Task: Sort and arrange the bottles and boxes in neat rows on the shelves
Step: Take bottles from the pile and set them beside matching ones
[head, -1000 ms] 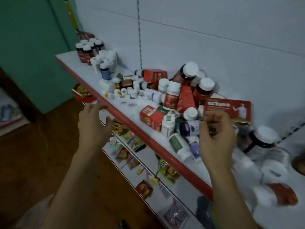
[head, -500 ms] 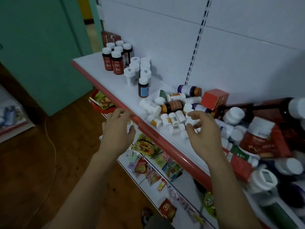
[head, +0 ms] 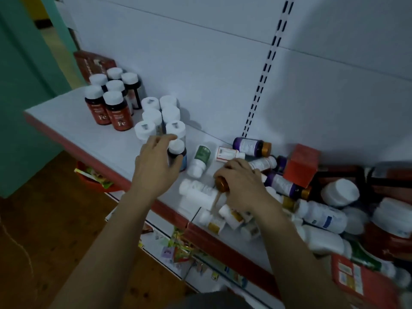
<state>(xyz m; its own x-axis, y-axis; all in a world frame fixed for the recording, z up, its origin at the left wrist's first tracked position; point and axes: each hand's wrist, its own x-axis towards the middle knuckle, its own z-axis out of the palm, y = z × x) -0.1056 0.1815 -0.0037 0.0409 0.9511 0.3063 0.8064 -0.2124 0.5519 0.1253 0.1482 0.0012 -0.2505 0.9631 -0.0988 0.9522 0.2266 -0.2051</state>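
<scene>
Both hands have dropped onto the shelf [head: 89, 134]: the left hand [head: 156, 168] curls round a dark white-capped bottle [head: 177, 152] just beside the white-lidded rows [head: 160, 114], and the right hand [head: 244, 188] grips a gold-capped bottle [head: 221, 184] at the left edge of the jumble [head: 321, 217]. Two groups stand tidy far left (the Fe bottles [head: 121, 117] furthest); most of the jumble remains. Palms hide both bottles' bodies; the far right blurs.
</scene>
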